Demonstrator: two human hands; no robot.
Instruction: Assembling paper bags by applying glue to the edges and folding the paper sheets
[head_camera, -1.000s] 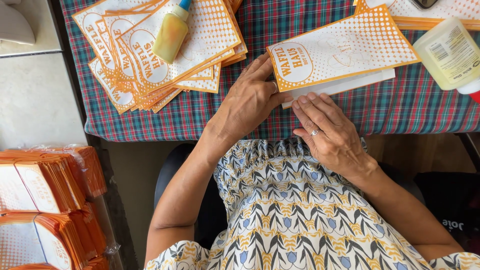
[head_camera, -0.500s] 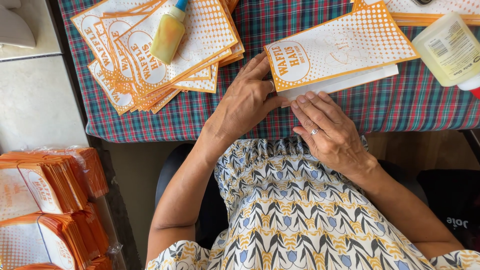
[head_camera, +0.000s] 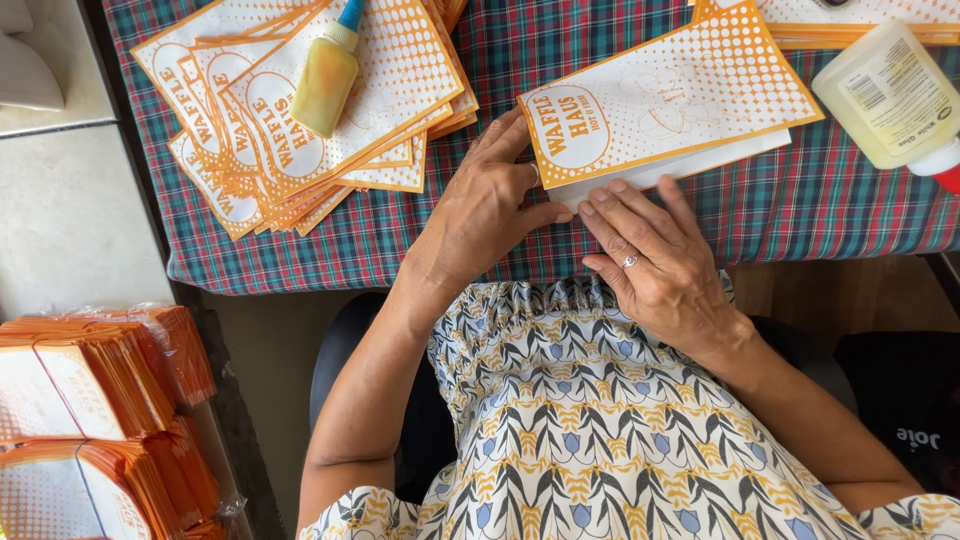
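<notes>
Both hands lie flat and open near the front edge of the bench. The left hand (head_camera: 487, 215) points its fingers up. The right hand (head_camera: 655, 260) spreads its fingers, fingertips close beside the left thumb.

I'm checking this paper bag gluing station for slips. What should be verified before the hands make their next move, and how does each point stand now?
1. Orange-and-white paper bag lies flat on the plaid tablecloth: ok.
2. Left hand pins the bag's printed end: ok.
3. Right hand fingertips press the white folded flap: ok.
4. Glue under the flap: cannot tell.
5. Large pale glue bottle lies on its side, red cap on: ok.
6. Small yellow glue bottle rests on the finished bag pile: ok.
</notes>
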